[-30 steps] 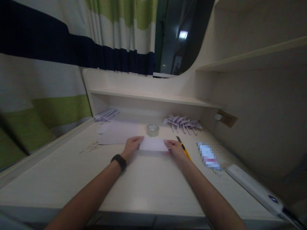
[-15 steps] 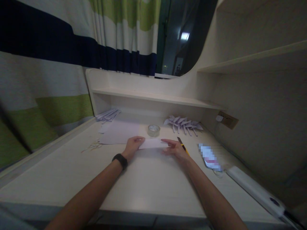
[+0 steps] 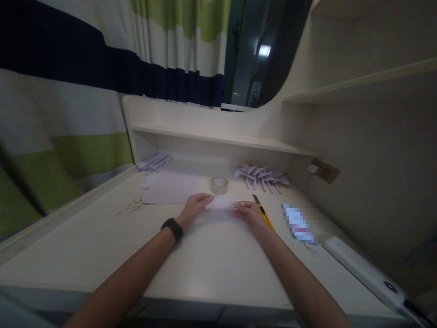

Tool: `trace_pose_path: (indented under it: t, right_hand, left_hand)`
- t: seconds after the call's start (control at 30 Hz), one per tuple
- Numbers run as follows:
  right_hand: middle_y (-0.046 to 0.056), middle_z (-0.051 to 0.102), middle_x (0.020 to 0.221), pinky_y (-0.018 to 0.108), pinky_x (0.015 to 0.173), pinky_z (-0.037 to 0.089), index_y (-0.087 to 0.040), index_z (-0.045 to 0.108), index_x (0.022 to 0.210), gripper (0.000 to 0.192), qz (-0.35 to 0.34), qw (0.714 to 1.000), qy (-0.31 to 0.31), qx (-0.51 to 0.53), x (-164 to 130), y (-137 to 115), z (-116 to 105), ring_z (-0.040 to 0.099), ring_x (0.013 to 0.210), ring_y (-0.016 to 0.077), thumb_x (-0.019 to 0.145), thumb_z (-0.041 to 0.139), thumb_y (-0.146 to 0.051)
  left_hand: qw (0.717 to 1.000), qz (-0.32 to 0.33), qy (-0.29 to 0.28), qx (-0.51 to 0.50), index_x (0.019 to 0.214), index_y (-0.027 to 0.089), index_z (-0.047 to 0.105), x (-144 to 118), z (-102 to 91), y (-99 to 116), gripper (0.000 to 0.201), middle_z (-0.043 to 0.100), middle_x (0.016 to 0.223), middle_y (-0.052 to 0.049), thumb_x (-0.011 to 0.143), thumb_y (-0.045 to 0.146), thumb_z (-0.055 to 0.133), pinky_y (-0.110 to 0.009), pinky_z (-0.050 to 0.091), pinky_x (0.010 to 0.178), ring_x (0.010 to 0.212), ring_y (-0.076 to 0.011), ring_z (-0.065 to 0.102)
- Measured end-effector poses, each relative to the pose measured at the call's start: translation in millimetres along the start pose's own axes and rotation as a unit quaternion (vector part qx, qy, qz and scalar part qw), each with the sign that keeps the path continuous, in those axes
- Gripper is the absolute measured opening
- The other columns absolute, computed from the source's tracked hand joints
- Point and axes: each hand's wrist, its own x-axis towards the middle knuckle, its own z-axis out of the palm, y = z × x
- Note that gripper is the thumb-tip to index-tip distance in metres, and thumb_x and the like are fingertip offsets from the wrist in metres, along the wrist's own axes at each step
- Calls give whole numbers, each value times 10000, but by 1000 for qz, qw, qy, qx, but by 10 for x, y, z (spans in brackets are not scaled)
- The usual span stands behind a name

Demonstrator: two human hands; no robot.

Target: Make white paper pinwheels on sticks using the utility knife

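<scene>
Nearest me, two bare forearms reach out over the pale desk point(image 3: 211, 269), a dark wristband point(image 3: 172, 228) on the left one. The left hand point(image 3: 196, 207) and right hand point(image 3: 251, 212) each pinch an end of a small folded paper slip point(image 3: 221, 203), fingers curled, pressing it flat on the desk. It looks light, thin and easily creased; I'd hold it by the ends, as they do. A yellow utility knife point(image 3: 263, 213) lies just beside the right hand. Beyond sit a clear tape roll point(image 3: 219, 184), loose sheets point(image 3: 170, 189) and folded paper shapes point(image 3: 261, 175).
</scene>
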Motion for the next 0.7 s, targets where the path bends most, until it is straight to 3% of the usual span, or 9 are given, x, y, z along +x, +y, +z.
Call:
trace_pose_path:
  t: [0.1,0.2,0.33,0.43,0.7]
  right_hand:
    - [72,720,748,254,620,542,-133,695,759,285,0,1000,15,14,4,5,9,678,646,168,624,800,-362]
    - [63,719,723,252,625,545,-139,691,747,290,0,1000,21,16,19,5,7,672,627,160,613,805,-369]
    - [62,714,690,259,643,544,-142,677,731,323,-3,1000,24,12,32,-1,10,676,642,170,596,813,-402]
    - [59,706,669,272,642,542,-142,668,701,345,-19,1000,15,14,26,-13,14,675,632,177,573,821,-423]
    - [56,696,642,251,571,518,-136,673,724,379,-32,999,-34,-23,-6,-11,63,663,587,171,565,809,-451]
  left_hand:
    - [998,20,-35,47,926,139,707,-11,9,-18,368,692,882,-105,674,405,735,-271,482,661,776,-188,623]
    - [989,64,-25,130,863,157,721,6,6,-69,315,699,845,-101,625,357,771,-283,468,660,733,-197,624]
    - [975,121,-17,187,721,188,721,31,11,-109,176,684,937,-106,630,333,761,-295,460,759,874,-226,619]
    - [967,141,-20,209,742,204,711,14,23,-101,196,663,984,-98,615,341,768,-292,453,788,950,-237,593]
    - [924,133,-82,350,748,180,632,-114,90,-70,283,621,710,-7,652,433,714,-245,375,596,640,-156,526]
